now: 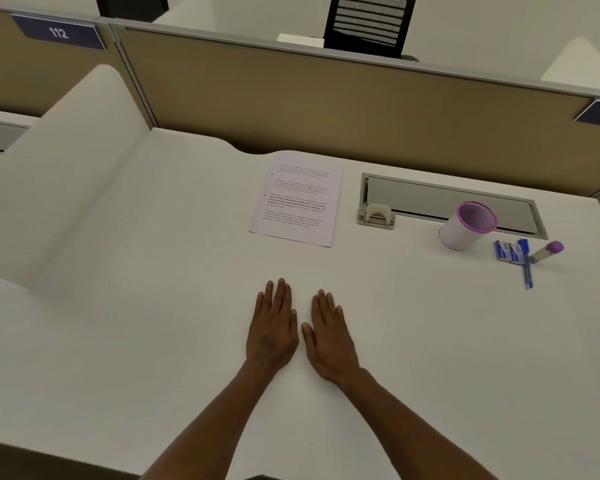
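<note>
Printed sheet of paper (297, 199) lies flat on a white desk (153, 306), at about 12 o'clock from the person's hands and well apart from them, with its far edge near the tan partition (326, 98). It carries several short blocks of text too small to read. The left hand (274, 327) and the right hand (328, 337) rest palm down on the desk, side by side at the centre. Their fingers are straight and point toward 12 o'clock, their thumbs are close together but apart, and neither hand grasps anything. At about 2 o'clock from the hands, a white cup (465, 226) with a pink rim stands in front of a grey cable flap (447, 202) set into the desk. Just past the cup, toward 3 o'clock, lie a small blue packet (506, 251), a blue pen (526, 265) touching it, and a glue stick (548, 252) with a purple cap. At 10 o'clock, on the partition's top edge, a dark plate (59, 32) reads 112.
</note>
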`<state>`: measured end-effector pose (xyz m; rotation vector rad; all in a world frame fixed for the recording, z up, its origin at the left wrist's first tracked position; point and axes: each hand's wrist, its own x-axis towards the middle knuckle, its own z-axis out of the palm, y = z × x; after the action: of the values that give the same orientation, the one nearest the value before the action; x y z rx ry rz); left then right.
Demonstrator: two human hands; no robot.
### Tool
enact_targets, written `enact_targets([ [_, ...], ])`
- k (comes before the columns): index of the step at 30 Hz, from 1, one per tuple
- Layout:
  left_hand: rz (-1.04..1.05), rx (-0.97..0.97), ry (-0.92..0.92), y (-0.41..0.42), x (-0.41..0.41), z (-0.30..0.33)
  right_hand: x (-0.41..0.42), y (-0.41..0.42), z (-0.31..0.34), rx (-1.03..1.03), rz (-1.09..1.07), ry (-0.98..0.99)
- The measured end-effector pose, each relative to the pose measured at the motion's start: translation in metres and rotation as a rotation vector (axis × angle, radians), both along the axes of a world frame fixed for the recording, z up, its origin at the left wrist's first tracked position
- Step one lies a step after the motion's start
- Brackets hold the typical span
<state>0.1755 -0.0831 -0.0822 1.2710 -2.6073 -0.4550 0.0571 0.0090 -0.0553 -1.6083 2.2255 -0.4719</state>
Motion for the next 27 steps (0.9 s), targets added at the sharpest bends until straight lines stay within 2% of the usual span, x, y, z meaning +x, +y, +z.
enact_targets([
  [2,0.004,0.005,0.004,0.0,0.0,0.001,-0.008,0.002,0.009,-0.107,-0.053,-0.168],
  [4,0.009,0.004,0.015,0.0,0.0,0.002,-0.022,0.005,0.018,-0.278,-0.254,-0.27],
  [5,0.011,0.005,0.022,0.0,0.0,0.002,-0.029,0.005,0.021,-0.336,-0.355,-0.251],
  [7,0.01,0.01,0.027,0.001,0.0,0.003,-0.04,0.004,0.025,-0.323,-0.432,-0.173],
  [10,0.009,0.002,0.025,0.001,0.0,0.003,-0.041,-0.001,0.024,-0.153,-0.315,-0.058],
  [13,0.006,-0.007,0.024,0.001,0.0,0.004,-0.027,-0.009,0.019,-0.074,-0.2,0.008],
  [16,0.007,-0.002,0.02,0.0,0.001,0.004,-0.019,-0.02,0.019,-0.074,-0.116,-0.023],
  [20,0.01,0.005,0.008,0.0,0.001,0.003,-0.034,-0.024,0.023,-0.142,-0.275,-0.087],
  [23,0.011,0.011,0.012,0.0,-0.001,0.003,-0.036,-0.025,0.022,-0.054,-0.187,-0.011],
  [27,0.01,0.01,0.018,0.0,0.0,0.003,-0.031,-0.023,0.02,-0.062,-0.048,0.037],
])
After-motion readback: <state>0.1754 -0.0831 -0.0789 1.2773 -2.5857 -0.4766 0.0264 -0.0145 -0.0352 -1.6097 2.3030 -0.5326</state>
